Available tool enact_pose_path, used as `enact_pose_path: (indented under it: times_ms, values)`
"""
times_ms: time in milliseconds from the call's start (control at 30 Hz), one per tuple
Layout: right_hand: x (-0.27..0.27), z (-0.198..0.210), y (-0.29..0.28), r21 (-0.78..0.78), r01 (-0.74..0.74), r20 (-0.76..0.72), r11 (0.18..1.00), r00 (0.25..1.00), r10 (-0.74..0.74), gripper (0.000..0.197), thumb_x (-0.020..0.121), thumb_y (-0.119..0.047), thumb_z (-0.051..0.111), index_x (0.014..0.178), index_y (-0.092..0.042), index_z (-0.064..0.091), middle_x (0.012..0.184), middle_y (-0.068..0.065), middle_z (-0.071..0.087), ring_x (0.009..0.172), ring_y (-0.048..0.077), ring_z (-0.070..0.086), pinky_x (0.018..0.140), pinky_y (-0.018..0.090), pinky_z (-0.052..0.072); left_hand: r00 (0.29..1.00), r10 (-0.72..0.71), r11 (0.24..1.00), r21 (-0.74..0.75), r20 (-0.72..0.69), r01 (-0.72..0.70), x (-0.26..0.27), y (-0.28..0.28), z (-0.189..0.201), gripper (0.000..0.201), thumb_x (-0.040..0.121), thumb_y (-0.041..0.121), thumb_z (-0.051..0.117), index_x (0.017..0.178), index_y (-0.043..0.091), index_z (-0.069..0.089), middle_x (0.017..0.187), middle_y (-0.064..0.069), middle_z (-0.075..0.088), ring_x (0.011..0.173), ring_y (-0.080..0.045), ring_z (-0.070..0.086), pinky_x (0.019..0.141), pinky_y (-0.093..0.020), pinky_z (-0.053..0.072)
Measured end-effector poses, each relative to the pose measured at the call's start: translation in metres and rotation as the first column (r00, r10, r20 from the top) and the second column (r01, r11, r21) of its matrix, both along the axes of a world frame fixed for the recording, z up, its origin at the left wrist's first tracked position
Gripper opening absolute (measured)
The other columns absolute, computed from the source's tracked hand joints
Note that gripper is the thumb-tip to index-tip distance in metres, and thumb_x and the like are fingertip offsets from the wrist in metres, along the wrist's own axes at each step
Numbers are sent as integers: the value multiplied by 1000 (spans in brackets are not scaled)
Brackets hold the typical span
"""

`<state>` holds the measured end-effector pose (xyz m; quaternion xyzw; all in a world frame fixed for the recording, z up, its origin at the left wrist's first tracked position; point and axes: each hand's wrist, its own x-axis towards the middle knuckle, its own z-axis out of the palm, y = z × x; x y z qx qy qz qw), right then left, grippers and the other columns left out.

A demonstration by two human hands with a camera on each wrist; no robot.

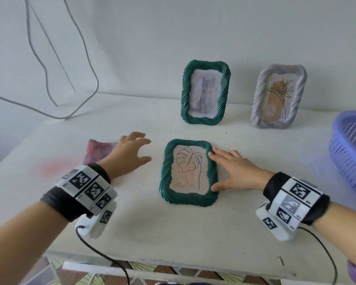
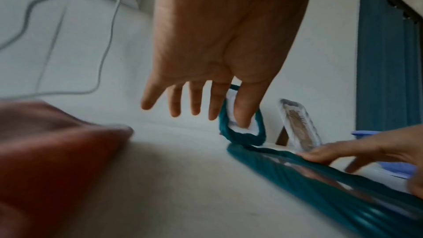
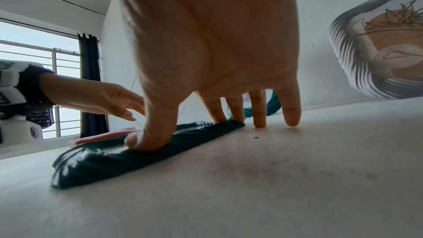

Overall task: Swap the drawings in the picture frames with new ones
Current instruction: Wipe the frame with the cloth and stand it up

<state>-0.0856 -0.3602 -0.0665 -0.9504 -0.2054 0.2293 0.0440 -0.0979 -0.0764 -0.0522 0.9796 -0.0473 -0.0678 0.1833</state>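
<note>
A dark green rope-edged frame (image 1: 188, 199) (image 2: 343, 193) (image 3: 103, 166) lies flat on the white table (image 1: 173, 233), with a leaf line drawing (image 1: 188, 169) facing up. My right hand (image 1: 220, 171) (image 3: 183, 128) rests on its right rim with straight fingers; the thumb presses the rim near the lower corner. My left hand (image 1: 140, 151) (image 2: 228, 115) hovers just left of the frame, fingers spread, holding nothing. At the back stand a green frame with a cat picture (image 1: 206, 92) (image 2: 240, 135) and a grey frame with a flower drawing (image 1: 278, 96) (image 3: 377, 52).
A pink cloth (image 1: 100, 151) (image 2: 57, 151) lies on the table under my left wrist. A purple slatted basket (image 1: 349, 153) sits at the right edge. Grey cables (image 1: 86, 58) hang on the wall at the back left. The table's front edge is near my forearms.
</note>
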Motion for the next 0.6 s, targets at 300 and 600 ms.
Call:
enact_pose_path:
  times_ms: [300, 600]
  values:
    - [5, -3, 0, -12, -17, 15, 1000, 1000, 17, 106, 69, -66, 60, 147, -29, -1, 156, -14, -10, 141, 16, 4, 113, 37, 25, 950, 225, 967, 167, -219, -190, -23, 70, -15, 64, 91, 50, 38, 145, 34, 7, 154, 15, -6, 142, -34, -5, 111, -64, 4]
    - [3, 3, 6, -25, -25, 10, 999, 1000, 26, 119, 50, -82, 44, 147, -30, 0, 155, -14, -7, 140, 16, 7, 113, 36, 26, 970, 143, 985, 122, -196, -121, -16, 69, -28, 70, 91, 44, 44, 146, 33, 3, 154, 16, 1, 131, -35, 15, 110, -50, 21]
